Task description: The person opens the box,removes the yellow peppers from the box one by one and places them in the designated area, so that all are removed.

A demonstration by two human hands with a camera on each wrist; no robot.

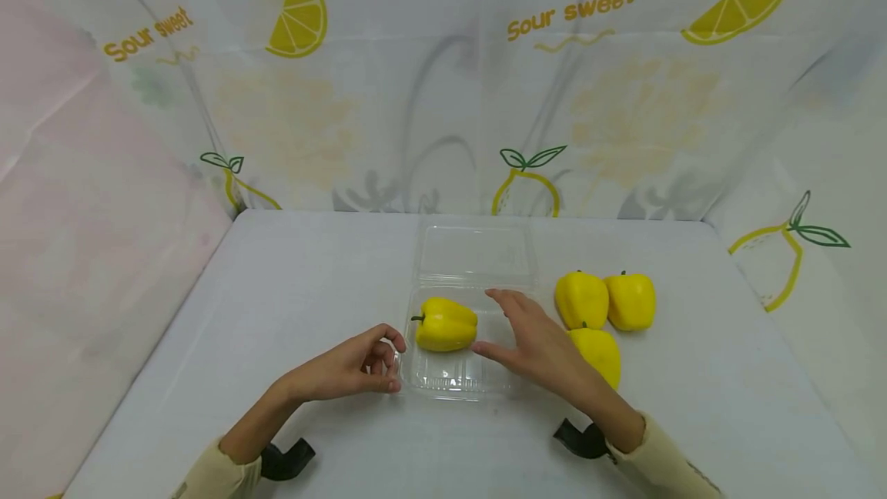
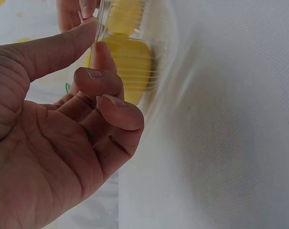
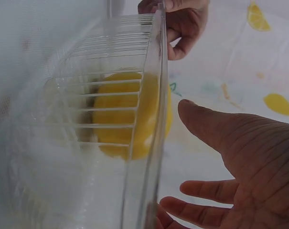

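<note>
A clear plastic clamshell box (image 1: 494, 384) lies with its lid folded back, away from me. One yellow bell pepper (image 1: 446, 325) rests on its side in the left part of the base, its stem pointing left. My left hand (image 1: 353, 366) pinches the box's left rim between thumb and curled fingers, as the left wrist view also shows at the rim (image 2: 97, 36). Over the right part of the base hovers my right hand (image 1: 543, 349), thumb and fingers spread and holding nothing. Its thumb (image 3: 206, 121) is close to the pepper; whether they touch I cannot tell.
Three more yellow bell peppers sit right of the box: one at the back (image 1: 580, 299), one beside it (image 1: 631, 302), and a nearer one (image 1: 599, 356) partly hidden behind my right forearm. The white table (image 1: 298, 276) meets a lemon-printed cloth backdrop (image 1: 416, 98).
</note>
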